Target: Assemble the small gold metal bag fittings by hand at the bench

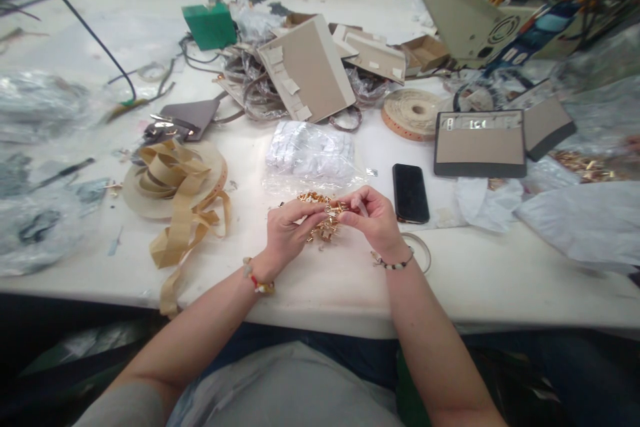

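My left hand [289, 230] and my right hand [373, 217] meet over the white table [320, 280], fingertips pinched together on one small gold metal clasp [329, 210]. Under and between the hands lies a small heap of the same gold clasps [320, 217]. Both wrists wear bead bracelets. A clear plastic bag with white contents [310, 150] lies just beyond the heap.
A black phone [410, 192] lies right of my right hand. Tan strap coils [175, 180] sit at the left. Grey-brown boards and boxes [310, 70], a flat grey case [480, 145], a tape reel [414, 112], a green block [209, 25] and plastic sheets crowd the far and right side.
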### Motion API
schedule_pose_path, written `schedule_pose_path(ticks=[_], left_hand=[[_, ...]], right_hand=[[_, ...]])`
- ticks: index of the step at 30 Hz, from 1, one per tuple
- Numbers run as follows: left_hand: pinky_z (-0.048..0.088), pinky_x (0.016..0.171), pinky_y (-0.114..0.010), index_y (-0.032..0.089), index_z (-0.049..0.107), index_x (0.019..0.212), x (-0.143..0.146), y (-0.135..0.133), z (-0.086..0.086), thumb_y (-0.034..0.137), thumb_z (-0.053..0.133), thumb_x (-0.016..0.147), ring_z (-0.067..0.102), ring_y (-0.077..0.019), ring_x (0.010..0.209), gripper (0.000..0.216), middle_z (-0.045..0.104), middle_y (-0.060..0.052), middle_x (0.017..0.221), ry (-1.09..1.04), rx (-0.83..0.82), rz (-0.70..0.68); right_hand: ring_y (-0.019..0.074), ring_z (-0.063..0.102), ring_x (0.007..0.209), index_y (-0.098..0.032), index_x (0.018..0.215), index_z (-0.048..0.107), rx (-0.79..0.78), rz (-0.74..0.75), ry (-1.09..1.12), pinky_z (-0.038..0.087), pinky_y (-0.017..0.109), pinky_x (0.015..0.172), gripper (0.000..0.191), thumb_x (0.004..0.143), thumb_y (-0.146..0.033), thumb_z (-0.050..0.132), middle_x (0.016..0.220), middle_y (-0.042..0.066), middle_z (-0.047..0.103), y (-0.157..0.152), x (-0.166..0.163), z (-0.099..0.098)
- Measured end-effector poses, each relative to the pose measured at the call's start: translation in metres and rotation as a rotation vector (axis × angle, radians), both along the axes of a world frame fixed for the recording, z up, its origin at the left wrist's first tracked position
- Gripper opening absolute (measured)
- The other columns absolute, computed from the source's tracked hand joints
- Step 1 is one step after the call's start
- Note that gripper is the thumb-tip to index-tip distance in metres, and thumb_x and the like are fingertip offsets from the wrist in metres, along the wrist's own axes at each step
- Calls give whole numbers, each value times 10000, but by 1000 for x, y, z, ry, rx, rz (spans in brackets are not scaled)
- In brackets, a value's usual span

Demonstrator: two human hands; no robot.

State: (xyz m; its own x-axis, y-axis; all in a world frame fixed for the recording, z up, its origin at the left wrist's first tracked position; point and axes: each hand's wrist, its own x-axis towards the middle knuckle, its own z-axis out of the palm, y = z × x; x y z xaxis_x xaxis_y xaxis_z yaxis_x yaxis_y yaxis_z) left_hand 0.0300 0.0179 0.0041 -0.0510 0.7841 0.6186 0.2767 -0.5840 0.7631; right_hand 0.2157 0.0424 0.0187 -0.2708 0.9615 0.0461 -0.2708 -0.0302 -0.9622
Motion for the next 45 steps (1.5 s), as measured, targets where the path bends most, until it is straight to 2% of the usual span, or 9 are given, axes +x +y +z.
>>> schedule_pose_path(ticks=[6, 17, 27, 36, 41, 45], left_hand=[[559, 669, -237, 252, 789, 944, -2, 2, -1, 251, 762, 853, 713, -131, 678, 94, 786, -8, 806, 70, 18, -16], [569, 699, -267, 246, 786, 975, -5, 1, 2, 290, 752, 859, 712, -144, 695, 129, 793, -30, 868, 135, -95, -85], [500, 604, -227, 205, 769, 879, 0, -1, 6, 220, 735, 831, 636, -107, 607, 61, 768, -20, 780, 140, -125, -71], [381, 508, -198, 171, 683, 662, 3, -4, 6, 147, 718, 756, 512, -76, 509, 103, 656, 27, 589, 28, -256, -60], [437, 536, -202, 170, 660, 631, 1, -4, 8, 143, 725, 776, 562, -85, 517, 162, 662, 17, 593, 31, -165, -96], [535, 624, -215, 183, 727, 778, -2, -5, 9, 167, 699, 842, 700, -129, 650, 72, 757, -37, 747, 175, 22, -75]], right_hand=[[178, 689, 820, -220, 727, 530, 45, -15, -84, 539, 305, 728, 429, 616, -313, 935, 912, 27, 748, 1, 2, -1], [155, 647, 723, -218, 731, 525, 95, -7, -198, 548, 315, 690, 406, 634, -318, 906, 923, 47, 750, 2, 4, 0], [154, 636, 727, -218, 736, 527, 105, 11, -228, 543, 315, 702, 385, 645, -289, 893, 900, 38, 733, -1, 4, 3], [195, 686, 855, -223, 751, 532, 104, 54, -242, 556, 336, 759, 355, 683, -283, 876, 915, 40, 750, -5, -3, -1], [176, 672, 787, -221, 755, 527, 71, 75, -232, 549, 316, 703, 382, 671, -311, 888, 910, 34, 755, -5, -4, -1], [149, 642, 707, -222, 762, 523, 11, 72, -186, 545, 303, 657, 422, 637, -340, 909, 932, 32, 756, -3, -3, -3]])
